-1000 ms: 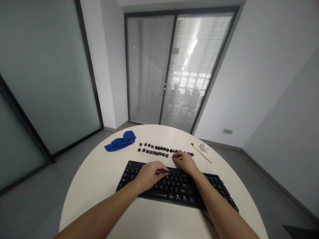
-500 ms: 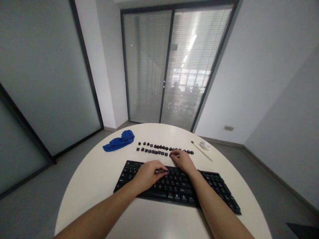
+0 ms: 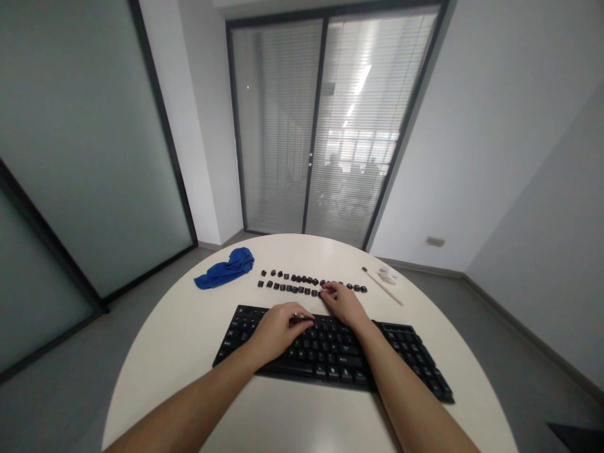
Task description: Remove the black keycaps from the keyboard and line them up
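A black keyboard (image 3: 406, 358) lies across the round white table (image 3: 189, 352). My left hand (image 3: 276, 327) rests on the keyboard's upper middle, fingers curled round a small metal tool whose tip shows at the keys. My right hand (image 3: 344, 302) reaches past the keyboard's far edge to two rows of loose black keycaps (image 3: 287, 283), its fingertips pinched at the right end of the near row. What the pinch holds is too small to make out.
A crumpled blue cloth (image 3: 226, 268) lies at the table's far left. A thin stick-like brush (image 3: 382, 287) and a small white object (image 3: 388, 274) lie at the far right. Glass doors with blinds stand behind the table.
My right hand has slid a little left along the keycap rows. My left hand stays on the keyboard. The view shifted slightly.
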Demonstrator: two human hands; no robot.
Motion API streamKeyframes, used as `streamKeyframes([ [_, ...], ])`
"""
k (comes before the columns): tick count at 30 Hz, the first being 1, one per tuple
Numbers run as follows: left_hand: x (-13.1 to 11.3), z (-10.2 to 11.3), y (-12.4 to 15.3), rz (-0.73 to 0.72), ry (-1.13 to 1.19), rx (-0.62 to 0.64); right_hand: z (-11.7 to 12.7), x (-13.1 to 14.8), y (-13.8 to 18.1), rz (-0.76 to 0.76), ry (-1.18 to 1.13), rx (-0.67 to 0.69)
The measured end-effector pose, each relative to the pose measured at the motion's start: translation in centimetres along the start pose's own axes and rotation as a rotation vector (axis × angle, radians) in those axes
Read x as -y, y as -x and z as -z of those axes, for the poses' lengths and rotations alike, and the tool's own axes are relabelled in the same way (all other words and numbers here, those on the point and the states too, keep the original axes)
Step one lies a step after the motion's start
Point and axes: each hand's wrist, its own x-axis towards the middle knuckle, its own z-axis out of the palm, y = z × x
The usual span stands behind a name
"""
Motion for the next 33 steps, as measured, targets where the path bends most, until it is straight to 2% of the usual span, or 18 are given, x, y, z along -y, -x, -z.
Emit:
streamKeyframes([
  [5,-0.1,0.1,-0.1,0.088,0.095,0.006,1.0,0.2,0.8,-0.048,0.064,-0.005],
  [12,-0.2,0.2,-0.3,0.095,0.104,-0.001,4.8,1.4,3.2,0.032,0.066,0.196],
  [18,0.3,0.1,-0.2,0.147,0.143,0.008,4.5,2.2,5.6,0.283,-0.086,0.189],
  [24,0.7,-0.1,-0.3,0.180,0.143,0.017,5.5,0.9,6.7,0.263,-0.151,0.349],
  [33,0.1,0.0,-0.4,0.155,0.132,0.042,5.4,1.2,7.3,0.276,-0.109,0.318],
])
